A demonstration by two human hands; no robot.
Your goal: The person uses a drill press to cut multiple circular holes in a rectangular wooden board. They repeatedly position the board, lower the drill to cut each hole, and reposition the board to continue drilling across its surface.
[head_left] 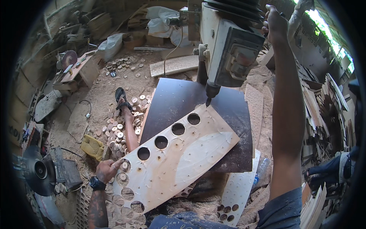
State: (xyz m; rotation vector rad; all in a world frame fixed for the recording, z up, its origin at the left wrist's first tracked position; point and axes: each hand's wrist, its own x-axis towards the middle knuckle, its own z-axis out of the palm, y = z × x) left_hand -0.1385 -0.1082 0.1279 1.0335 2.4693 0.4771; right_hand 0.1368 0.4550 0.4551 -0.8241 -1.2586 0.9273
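Observation:
A pale plywood board (190, 152) lies slantwise over a dark table (179, 91), with round holes along its far and left edges. My left hand (108, 170), a watch on its wrist, is closed on the board's left edge beside a hole. My right arm reaches up, and my right hand (275, 23) is wrapped round a handle of the drill press (228, 49); most of that handle is hidden. The drill bit (208, 101) points down at the board's far corner; whether it touches the wood I cannot tell.
Cut wooden discs (118, 131) lie heaped left of the table, around my sandalled foot (121, 97). A yellow block (92, 147) and a fan (40, 170) stand farther left. Wood offcuts (320, 110) lean at right. Another person's legs (326, 170) show at the right rim.

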